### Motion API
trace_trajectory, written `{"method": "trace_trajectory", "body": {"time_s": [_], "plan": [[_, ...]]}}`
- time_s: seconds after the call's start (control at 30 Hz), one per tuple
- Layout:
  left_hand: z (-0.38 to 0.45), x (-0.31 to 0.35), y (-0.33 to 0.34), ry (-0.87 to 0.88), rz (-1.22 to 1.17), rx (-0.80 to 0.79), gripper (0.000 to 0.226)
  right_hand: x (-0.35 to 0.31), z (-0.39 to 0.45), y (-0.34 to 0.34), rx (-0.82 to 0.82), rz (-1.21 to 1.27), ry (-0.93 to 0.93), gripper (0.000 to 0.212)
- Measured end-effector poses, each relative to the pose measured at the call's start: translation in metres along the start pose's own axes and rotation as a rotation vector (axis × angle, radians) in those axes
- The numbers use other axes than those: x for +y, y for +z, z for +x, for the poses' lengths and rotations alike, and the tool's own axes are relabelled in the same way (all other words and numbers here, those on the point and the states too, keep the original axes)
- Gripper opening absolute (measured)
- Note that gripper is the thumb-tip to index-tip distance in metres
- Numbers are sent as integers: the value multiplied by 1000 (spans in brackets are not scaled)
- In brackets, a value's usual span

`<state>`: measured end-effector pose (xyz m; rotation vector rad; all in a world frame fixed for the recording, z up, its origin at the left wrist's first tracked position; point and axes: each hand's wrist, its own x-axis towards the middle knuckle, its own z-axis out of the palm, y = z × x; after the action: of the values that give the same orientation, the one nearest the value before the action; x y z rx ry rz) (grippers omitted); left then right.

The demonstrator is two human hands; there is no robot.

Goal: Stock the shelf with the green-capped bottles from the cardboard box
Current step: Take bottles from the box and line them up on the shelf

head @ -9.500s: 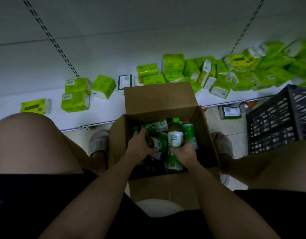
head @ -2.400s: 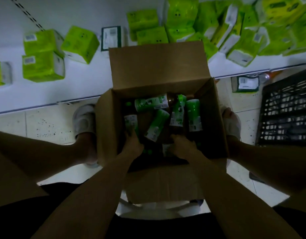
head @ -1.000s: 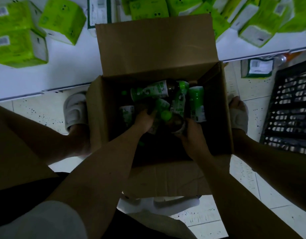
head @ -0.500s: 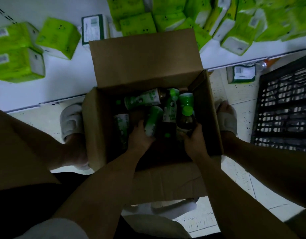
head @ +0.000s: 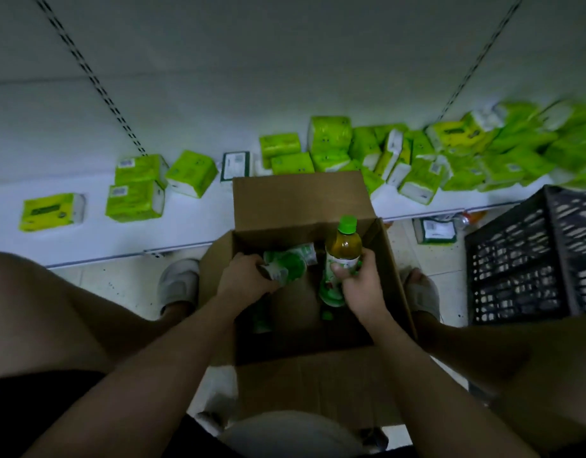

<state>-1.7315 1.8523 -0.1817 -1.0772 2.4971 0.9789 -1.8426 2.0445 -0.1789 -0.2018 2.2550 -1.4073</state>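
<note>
A dim aisle: pale speckled floor tiles (head: 119,285) run under a low white shelf (head: 86,233) at 12 o'clock, strewn with green tissue packs (head: 331,140); a black crate (head: 522,259) stands at 3 o'clock. The open cardboard box (head: 301,200) sits between the knees. The right hand (head: 357,285) is wrapped around an upright green-capped bottle (head: 342,249) raised above the box; the left hand (head: 245,276) grips a lying bottle (head: 285,264). Box depths are dark, and their contents are hard to make out.
</note>
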Motion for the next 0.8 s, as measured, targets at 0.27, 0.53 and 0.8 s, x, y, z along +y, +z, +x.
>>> {"method": "trace_trajectory", "body": {"time_s": [0.27,0.53,0.8], "plan": [[-52,46,-157,396,380,147,50,-105,-11,-12,-6,56,-313,37],[-121,110,-313,583,638,246,55,-228,-43,-37,140,87,-710,30],[-191,183,-442,650,557,371,35,-370,-67,-51,165,260,-965,29]]}}
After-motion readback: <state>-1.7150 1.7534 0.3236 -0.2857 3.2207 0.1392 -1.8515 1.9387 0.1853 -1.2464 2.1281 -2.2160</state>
